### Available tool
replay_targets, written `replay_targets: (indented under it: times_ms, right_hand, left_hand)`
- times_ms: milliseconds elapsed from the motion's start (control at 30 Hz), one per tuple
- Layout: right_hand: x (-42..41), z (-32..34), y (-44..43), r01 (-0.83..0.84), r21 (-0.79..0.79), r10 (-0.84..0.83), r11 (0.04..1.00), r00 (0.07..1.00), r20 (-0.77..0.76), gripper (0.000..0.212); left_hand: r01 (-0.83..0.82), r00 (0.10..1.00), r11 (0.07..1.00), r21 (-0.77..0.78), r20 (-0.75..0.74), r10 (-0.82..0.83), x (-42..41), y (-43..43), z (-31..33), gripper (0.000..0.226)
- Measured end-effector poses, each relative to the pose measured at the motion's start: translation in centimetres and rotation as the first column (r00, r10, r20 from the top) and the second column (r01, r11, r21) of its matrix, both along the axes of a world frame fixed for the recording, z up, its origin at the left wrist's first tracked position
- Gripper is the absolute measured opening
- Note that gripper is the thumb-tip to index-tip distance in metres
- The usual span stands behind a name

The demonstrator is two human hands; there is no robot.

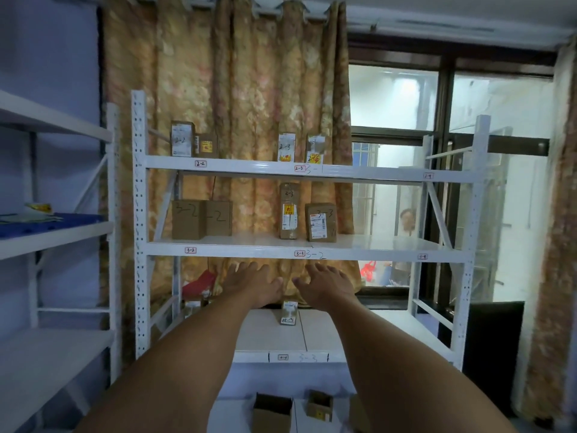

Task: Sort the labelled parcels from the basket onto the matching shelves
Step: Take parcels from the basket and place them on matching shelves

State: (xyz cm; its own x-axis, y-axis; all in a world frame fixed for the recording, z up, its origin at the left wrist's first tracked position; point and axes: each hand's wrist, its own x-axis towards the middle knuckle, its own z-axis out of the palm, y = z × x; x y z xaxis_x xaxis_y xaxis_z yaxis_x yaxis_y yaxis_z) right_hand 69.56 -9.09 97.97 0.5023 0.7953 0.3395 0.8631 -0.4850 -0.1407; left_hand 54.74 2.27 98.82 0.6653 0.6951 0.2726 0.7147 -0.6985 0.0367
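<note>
Small parcel (288, 312): upright on the low shelf (268, 334), centre; left grip (253, 282) and right grip (327, 285) released, fingers spread, just above it, holding nothing; placing step apparently complete; next: fetch another parcel, read its label, match the shelf.

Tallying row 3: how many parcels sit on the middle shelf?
4: the 3-2 box and its neighbour box at left; tall parcel and squat parcel near centre; none apparently hidden.
</note>
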Motion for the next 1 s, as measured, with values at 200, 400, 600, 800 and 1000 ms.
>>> replay_targets:
  times_ms: [200, 400, 600, 800, 1000]
  right_hand:
    - [0.0, 1.1, -2.7, -0.011, 0.015, 0.01, 1.0, 1.0, 0.029, 0.071]
    - [0.7, 1.2, -4.6, 0.002, 0.028, -0.002, 1.0, 1.0, 0.001, 0.071]
    - [0.5, 1.0, -5.4, 0.007, 0.018, -0.007, 1.0, 1.0, 0.009, 0.071]
    - [-0.5, -0.2, -3.8, -0.054, -0.019, 0.054, 0.998, 0.998, -0.009, 0.073]
    - [-7.4, -2.4, 1.8, -0.24, -0.112, 0.242, 0.964, 0.97, 0.002, 0.069]
  left_hand:
    - [-0.014, 1.0, 1.0, -0.002, 0.016, 0.014, -0.2, -2.4, 0.8, 0.066]
    - [0.007, 1.0, 1.0, -0.008, 0.03, -0.007, 0.2, -3.9, 0.9, 0.066]
    - [0.015, 1.0, 1.0, 0.009, 0.024, -0.015, 0.4, -4.0, 0.1, 0.065]
    - [-0.065, 0.997, 0.998, -0.003, 0.037, 0.065, -3.3, -2.6, -1.9, 0.07]
    - [-0.222, 0.971, 0.974, -0.035, 0.088, 0.224, -12.3, -0.9, -4.2, 0.06]
